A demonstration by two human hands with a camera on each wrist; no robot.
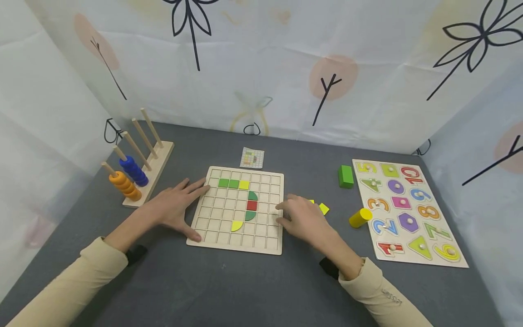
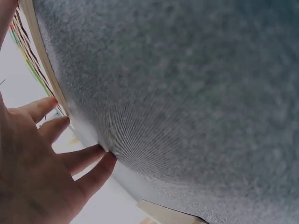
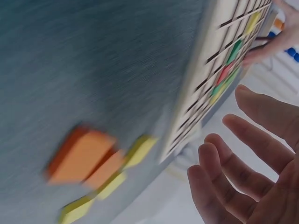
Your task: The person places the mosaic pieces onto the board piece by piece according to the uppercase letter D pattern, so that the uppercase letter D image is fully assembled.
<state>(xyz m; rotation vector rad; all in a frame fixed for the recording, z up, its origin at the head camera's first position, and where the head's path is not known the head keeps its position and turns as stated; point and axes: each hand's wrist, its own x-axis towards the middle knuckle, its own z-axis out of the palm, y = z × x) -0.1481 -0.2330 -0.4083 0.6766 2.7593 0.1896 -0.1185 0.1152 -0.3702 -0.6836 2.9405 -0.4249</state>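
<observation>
A wooden grid board [image 1: 220, 218] lies mid-table, with a few coloured pieces set in its cells: green squares [image 1: 228, 183], a yellow square [image 1: 244, 185], a red square [image 1: 251, 205], green quarter-rounds [image 1: 253, 195] and a yellow quarter-round [image 1: 237, 225]. The left hand [image 1: 173, 206] spreads along the board's left edge, fingertips and thumb touching it. Over the right edge hovers the right hand [image 1: 304, 218], its fingers loosely bent and nothing seen between them in the right wrist view. Beneath and beside it, loose yellow pieces [image 1: 324, 209] and orange pieces [image 3: 81, 156] lie on the table.
A small pattern card [image 1: 252, 158] lies behind the board. At left stands a peg stacker [image 1: 159, 156] with orange and blue rings. To the right are a green block [image 1: 345, 176], a yellow cylinder [image 1: 360, 218] and a number puzzle board [image 1: 408, 211]. Patterned cloth [image 1: 278, 91] walls the table.
</observation>
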